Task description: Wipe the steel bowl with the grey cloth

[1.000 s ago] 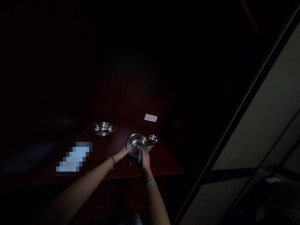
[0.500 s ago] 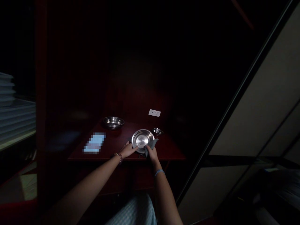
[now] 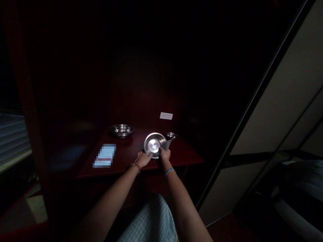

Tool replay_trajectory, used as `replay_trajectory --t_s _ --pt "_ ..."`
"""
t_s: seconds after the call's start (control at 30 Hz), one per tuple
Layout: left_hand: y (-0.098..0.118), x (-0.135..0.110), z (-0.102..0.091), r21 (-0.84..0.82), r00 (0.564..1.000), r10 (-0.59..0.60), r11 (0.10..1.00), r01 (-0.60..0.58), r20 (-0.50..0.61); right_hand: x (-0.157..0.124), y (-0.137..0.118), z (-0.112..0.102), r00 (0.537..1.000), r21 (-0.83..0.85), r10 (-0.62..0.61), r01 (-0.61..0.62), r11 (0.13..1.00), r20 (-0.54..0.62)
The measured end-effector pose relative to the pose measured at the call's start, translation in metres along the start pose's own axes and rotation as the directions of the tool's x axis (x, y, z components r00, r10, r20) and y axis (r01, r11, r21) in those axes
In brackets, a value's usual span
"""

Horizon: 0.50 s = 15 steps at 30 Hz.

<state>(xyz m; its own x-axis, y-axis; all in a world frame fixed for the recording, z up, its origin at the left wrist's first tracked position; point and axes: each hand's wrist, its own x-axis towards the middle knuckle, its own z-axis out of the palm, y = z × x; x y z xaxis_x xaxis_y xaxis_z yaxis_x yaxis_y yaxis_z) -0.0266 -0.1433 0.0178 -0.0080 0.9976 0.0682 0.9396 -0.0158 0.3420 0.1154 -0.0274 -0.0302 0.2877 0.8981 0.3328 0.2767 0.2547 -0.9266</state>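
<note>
A shiny metal bowl [image 3: 153,145] is tilted toward me above the front of the dark red table [image 3: 126,153]. My left hand [image 3: 143,159] is closed on its lower left rim, thumb on top. On the right side, my right hand [image 3: 165,154] presses a grey cloth [image 3: 167,144] against the bowl's rim, with the thumb over the inside edge. Behind the cloth stands a small metal bowl [image 3: 171,135]. Farther left on the table rest wider metal bowls [image 3: 122,130], seemingly stacked.
A pixelated, bluish flat object [image 3: 104,155] lies on the table's left part. A white socket plate [image 3: 166,116] is on the back wall. Pale panels [image 3: 272,111] slope along the right, and a stack of pale sheets or boards [image 3: 12,137] is at far left.
The view has shifted and tilted a little. Both hands have moved slightly with the bowl, which looks tipped more toward me; the cloth stays in my right hand.
</note>
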Motion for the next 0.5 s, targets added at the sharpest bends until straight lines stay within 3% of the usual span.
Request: replay_trajectory --t_s 0.13,0.3,0.5 --pt "-0.002 0.003 0.002 0.015 1.0 0.001 1.0 -0.001 0.023 -0.001 -0.001 -0.001 0.998 -0.015 0.07 -0.07 0.997 -0.006" --pt "-0.004 0.005 0.005 -0.003 1.0 0.011 1.0 -0.011 0.007 -0.01 -0.003 -0.01 0.999 0.014 0.041 -0.041 0.999 -0.028" --pt "-0.006 0.006 0.005 -0.137 0.996 -0.068 0.989 0.059 -0.06 -0.014 -0.006 -0.012 0.999 0.086 0.048 -0.048 0.995 0.005"
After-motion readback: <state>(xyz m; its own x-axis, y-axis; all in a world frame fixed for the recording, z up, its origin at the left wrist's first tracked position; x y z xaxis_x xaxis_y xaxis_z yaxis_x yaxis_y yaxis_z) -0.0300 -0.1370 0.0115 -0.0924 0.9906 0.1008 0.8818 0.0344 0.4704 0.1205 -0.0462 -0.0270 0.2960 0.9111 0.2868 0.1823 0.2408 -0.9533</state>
